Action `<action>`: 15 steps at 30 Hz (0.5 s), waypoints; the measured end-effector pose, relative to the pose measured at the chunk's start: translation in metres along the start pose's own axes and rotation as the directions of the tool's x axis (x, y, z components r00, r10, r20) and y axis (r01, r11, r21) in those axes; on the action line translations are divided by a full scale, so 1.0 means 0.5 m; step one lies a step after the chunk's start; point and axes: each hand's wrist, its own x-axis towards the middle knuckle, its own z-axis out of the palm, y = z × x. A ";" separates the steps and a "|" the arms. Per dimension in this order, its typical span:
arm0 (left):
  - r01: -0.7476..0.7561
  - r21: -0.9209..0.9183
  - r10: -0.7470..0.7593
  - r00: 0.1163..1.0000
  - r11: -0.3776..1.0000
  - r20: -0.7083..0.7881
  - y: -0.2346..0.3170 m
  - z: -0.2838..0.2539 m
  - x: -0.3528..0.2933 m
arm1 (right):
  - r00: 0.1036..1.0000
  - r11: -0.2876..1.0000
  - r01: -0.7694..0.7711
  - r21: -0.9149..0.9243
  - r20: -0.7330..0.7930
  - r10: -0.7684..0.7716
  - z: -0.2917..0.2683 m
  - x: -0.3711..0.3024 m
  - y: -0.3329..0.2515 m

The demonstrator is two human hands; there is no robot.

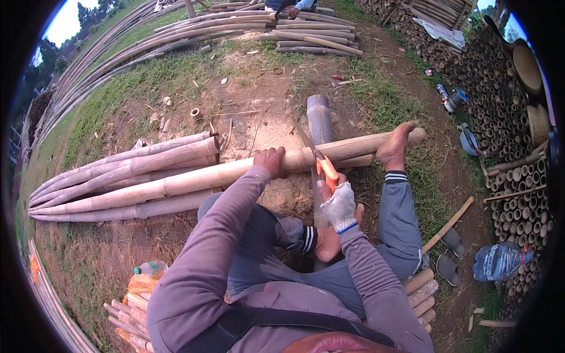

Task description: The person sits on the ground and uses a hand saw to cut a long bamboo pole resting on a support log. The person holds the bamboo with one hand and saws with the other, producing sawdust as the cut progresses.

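A long pale bamboo pole [235,173] lies crosswise before me, its right part resting over a thick grey bamboo log [319,117]. My bare left hand [270,162] grips the pole from above, left of a joint. In a white knit glove, my right hand [339,207] is closed round the orange handle of a hand saw [326,169]. The saw's blade crosses the pole just right of that joint and points away from me; how deep it sits cannot be made out. My right foot [395,148] presses on the pole near its right end.
More bamboo poles [159,154] lie at the left, and cut pieces [421,297] are bundled near my right hip. Stacked bamboo sections [491,82] line the right side. A large water bottle [500,262] and sandals [448,269] lie nearby. Another person [294,7] is at the far pile.
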 end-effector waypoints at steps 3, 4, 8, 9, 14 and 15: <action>0.012 0.024 -0.011 0.999 1.000 -0.034 0.001 0.007 -0.008 | 0.999 0.978 -0.032 0.206 -0.001 0.033 0.032 0.030 0.034; 0.012 0.032 -0.011 0.999 0.999 -0.032 0.002 -0.002 -0.013 | 0.997 0.950 -0.082 0.302 0.035 0.075 0.041 0.033 0.039; 0.009 0.013 -0.009 1.000 1.000 0.012 0.012 -0.020 -0.016 | 0.997 0.986 -0.066 0.155 -0.020 0.070 0.022 0.031 0.026; 0.001 0.011 -0.001 1.000 1.000 0.010 0.014 -0.019 -0.010 | 0.998 0.991 -0.054 0.122 -0.017 0.057 -0.010 0.006 0.004; 0.025 0.017 -0.025 1.000 1.000 0.006 -0.013 -0.005 -0.024 | 0.996 0.977 0.082 0.197 0.007 -0.086 -0.182 -0.222 -0.011; 0.027 0.016 -0.028 1.000 0.999 0.002 -0.019 -0.002 -0.025 | 0.997 0.979 -0.029 0.203 0.072 0.015 -0.207 -0.255 -0.022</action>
